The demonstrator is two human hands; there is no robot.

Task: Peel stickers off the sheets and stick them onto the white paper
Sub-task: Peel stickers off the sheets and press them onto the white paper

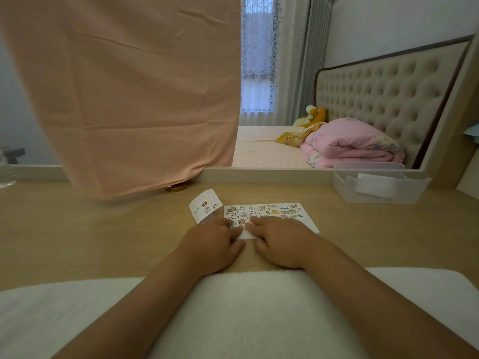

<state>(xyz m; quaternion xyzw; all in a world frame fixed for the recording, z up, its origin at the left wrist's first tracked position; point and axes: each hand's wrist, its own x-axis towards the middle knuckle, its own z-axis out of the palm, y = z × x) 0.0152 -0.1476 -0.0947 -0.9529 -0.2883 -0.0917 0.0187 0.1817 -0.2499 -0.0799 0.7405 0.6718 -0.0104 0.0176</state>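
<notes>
A: Head view: where is the sticker sheet (269,213)?
B: Long axis runs left-right, beyond your fingertips. Right hand (280,242) presses flat on its near-left corner. Left hand (212,244) curls there, grip unclear. White paper (204,206) lies just left.

One flat cartoon-printed sticker sheet (272,209), one small curled white paper (204,204) — plus one clear plastic bin (375,197), one white towel (259,307).

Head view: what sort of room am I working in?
Most likely a bedroom, at a wooden desk: behind it are a bed with a tufted headboard, a folded pink quilt and a curtained window.
</notes>
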